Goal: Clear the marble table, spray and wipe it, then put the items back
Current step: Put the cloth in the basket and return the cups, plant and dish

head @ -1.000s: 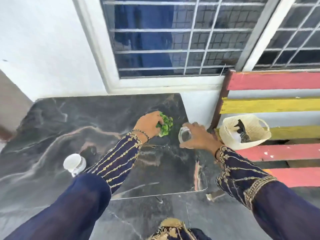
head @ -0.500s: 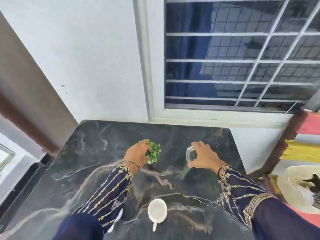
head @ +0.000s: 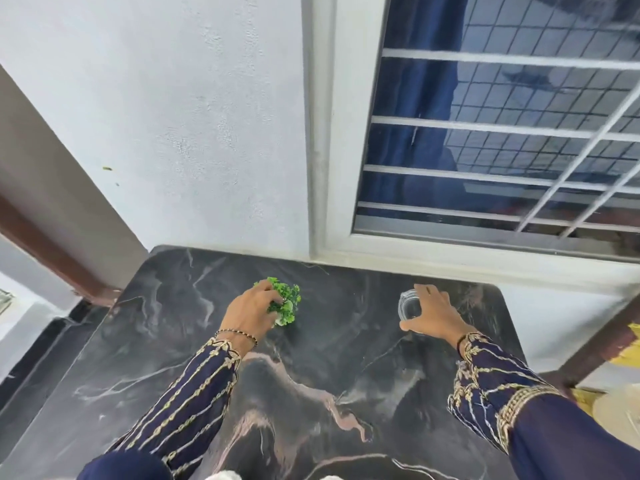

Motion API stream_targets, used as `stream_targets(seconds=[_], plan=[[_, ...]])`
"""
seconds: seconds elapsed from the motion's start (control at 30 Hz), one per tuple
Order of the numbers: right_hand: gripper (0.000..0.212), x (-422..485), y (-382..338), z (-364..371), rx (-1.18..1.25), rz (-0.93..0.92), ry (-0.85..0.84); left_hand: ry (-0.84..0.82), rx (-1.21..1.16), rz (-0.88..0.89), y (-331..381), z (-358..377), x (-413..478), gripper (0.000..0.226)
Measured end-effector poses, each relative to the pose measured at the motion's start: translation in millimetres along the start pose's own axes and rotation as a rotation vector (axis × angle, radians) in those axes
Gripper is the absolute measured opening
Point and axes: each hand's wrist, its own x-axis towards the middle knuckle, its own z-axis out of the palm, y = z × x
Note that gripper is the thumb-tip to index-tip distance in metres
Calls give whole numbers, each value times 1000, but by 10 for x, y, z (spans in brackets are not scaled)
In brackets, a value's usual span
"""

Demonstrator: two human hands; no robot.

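The black marble table [head: 166, 341] with pale veins fills the lower view, its far edge against the wall. My left hand [head: 247, 311] grips a small green artificial plant [head: 287, 303] at the table's far middle; the plant's base touches or nearly touches the marble. My right hand [head: 433, 315] is closed around a clear glass [head: 408, 306] near the far right of the table. A white object [head: 221, 475] peeks in at the bottom edge; I cannot tell what it is.
A white wall [head: 190, 116] and a barred window [head: 502, 133] stand directly behind the table. A brown beam [head: 45, 247] runs down at the left. At the right edge are a dark wooden post [head: 602, 341], yellow slats and a pale basket [head: 620, 410].
Both hands moved toward the table's far side, plant and glass carried along and spread wider apart. The view shifted left and up; the white container slid out at the bottom.
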Motion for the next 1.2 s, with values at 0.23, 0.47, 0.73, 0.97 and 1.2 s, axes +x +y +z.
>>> stream_targets(seconds=[0.23, 0.47, 0.73, 0.97, 1.2], plan=[[115, 33, -64, 35, -17, 62, -60, -5, -5, 23, -310, -51, 103, 25], [97, -115, -459, 208, -60, 39, -1, -16, 2, 12, -691, -256, 157, 28], [82, -326, -1149, 505, -48, -100, 4, 31, 36, -21, -1236, -471, 309, 28], [74, -525, -1390, 604, -35, -100, -24, 71, 56, -71, -1564, -566, 416, 26], [71, -684, -1465, 656, -13, -94, -21, -1, 72, -52, -1689, -611, 410, 29]])
